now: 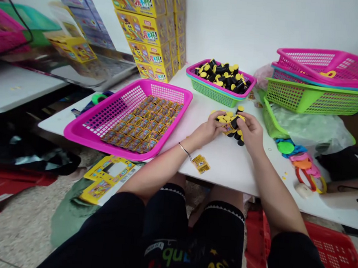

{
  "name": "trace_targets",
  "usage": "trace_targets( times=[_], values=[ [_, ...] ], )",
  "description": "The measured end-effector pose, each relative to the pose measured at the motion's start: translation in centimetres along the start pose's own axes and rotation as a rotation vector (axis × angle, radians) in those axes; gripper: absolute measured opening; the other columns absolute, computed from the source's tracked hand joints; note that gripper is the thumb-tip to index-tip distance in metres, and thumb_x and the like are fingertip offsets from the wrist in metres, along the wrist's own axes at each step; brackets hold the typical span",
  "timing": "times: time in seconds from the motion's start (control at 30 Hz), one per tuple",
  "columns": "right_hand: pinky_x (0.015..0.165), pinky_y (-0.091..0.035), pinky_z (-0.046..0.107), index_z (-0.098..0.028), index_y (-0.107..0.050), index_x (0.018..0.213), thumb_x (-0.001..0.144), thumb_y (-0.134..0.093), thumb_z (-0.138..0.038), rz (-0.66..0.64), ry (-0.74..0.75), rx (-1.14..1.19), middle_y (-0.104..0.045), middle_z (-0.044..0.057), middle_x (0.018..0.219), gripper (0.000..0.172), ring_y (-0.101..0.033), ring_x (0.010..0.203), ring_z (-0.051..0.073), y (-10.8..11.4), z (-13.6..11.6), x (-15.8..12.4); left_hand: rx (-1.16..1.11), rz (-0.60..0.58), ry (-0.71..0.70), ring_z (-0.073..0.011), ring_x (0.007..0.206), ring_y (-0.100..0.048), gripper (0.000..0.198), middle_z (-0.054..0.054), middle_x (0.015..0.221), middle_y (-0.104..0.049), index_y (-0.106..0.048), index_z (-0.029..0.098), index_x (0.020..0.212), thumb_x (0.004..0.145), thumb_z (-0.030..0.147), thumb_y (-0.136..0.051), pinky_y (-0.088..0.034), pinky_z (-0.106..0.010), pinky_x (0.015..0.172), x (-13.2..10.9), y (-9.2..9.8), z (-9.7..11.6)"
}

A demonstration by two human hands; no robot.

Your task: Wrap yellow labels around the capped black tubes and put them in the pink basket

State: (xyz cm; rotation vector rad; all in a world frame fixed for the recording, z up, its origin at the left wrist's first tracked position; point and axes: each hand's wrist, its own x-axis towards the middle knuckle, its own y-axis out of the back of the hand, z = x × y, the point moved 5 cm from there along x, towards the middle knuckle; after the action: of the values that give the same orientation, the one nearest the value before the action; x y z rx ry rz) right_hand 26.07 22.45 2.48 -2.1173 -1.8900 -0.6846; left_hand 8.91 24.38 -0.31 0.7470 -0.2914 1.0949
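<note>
My left hand (209, 130) holds a small yellow printed sleeve (227, 128) at the table's middle. A black cup with a yellow end (234, 122) is pinched in my right hand (252, 133), touching the sleeve. Behind and below my fingers lies a loose pile of black and yellow cups (229, 115), partly hidden by them. Near the table's front edge, by my left wrist, rest some flat yellow printed sleeves (200, 164). To the left, a large pink basket (83, 137) holds rows of wrapped cups (143, 125).
A pink basket (191, 72) of black and yellow cups stands at the back. Yellow boxes (149, 32) are stacked behind the large basket. At right are stacked baskets (319, 97), a plastic bag (314, 125), colored bands (305, 165) and a white fan (351, 195).
</note>
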Motion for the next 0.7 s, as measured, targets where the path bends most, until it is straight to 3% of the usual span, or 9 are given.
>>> trace_targets(
  times=[0.1,0.23,0.33,0.4,0.57,0.7],
  values=[
    [0.090,-0.059,0.038,-0.028,-0.073,0.118,0.083,-0.070,-0.063,0.001,0.021,-0.080,-0.075,0.005,0.117,0.050,-0.070,0.097,0.020,0.1,0.0,-0.1,-0.137,0.032,0.050,-0.0168,0.090,-0.075,0.063,-0.009,0.095,-0.076,-0.022,0.016,0.145,0.097,0.036,-0.057,-0.055,-0.030,0.084,-0.1,0.1,0.7],
    [0.101,-0.056,0.046,-0.030,-0.075,0.122,0.088,-0.063,-0.063,-0.036,0.194,-0.285,-0.075,0.006,0.119,0.048,-0.070,0.107,0.024,-0.1,-1.2,-0.4,-0.351,0.101,0.170,-0.0116,0.073,-0.071,0.086,-0.008,0.098,-0.075,-0.013,0.021,0.148,0.088,0.047,-0.070,-0.053,-0.025,0.070,-0.1,0.1,1.4],
    [0.104,-0.054,0.049,-0.030,-0.076,0.120,0.093,-0.055,-0.062,-0.149,0.297,-0.349,-0.075,0.007,0.119,0.047,-0.068,0.112,0.026,-0.9,-1.8,-0.6,-0.362,0.152,0.190,-0.0094,0.068,-0.068,0.096,-0.006,0.098,-0.076,-0.015,0.025,0.147,0.079,0.044,-0.080,-0.051,-0.023,0.067,0.0,0.3,1.5],
    [0.103,-0.055,0.048,-0.029,-0.076,0.119,0.094,-0.055,-0.061,-0.174,0.303,-0.342,-0.075,0.008,0.120,0.046,-0.068,0.114,0.025,-1.2,-1.8,-0.7,-0.307,0.175,0.189,-0.0105,0.072,-0.070,0.095,-0.005,0.098,-0.076,-0.018,0.025,0.147,0.078,0.041,-0.081,-0.053,-0.025,0.072,-0.1,0.4,1.3],
    [0.088,-0.061,0.044,-0.026,-0.077,0.112,0.079,-0.072,-0.065,-0.067,0.147,-0.242,-0.076,0.005,0.095,0.051,-0.071,0.090,0.022,-0.8,-1.2,-0.6,-0.134,0.200,0.114,-0.0188,0.109,-0.073,0.077,-0.009,0.113,-0.074,-0.032,0.022,0.139,0.080,0.035,-0.080,-0.056,-0.030,0.093,-0.4,1.0,1.4],
    [0.063,-0.060,0.036,-0.021,-0.072,0.088,0.061,-0.083,-0.070,-0.044,-0.165,-0.115,-0.071,0.002,0.073,0.057,-0.065,0.061,0.017,-0.8,0.2,-0.7,0.038,0.142,0.071,-0.0209,0.120,-0.070,0.061,-0.010,0.123,-0.070,-0.040,0.022,0.133,0.084,0.027,-0.077,-0.056,-0.030,0.098,-0.6,0.8,2.1]
  ],
)
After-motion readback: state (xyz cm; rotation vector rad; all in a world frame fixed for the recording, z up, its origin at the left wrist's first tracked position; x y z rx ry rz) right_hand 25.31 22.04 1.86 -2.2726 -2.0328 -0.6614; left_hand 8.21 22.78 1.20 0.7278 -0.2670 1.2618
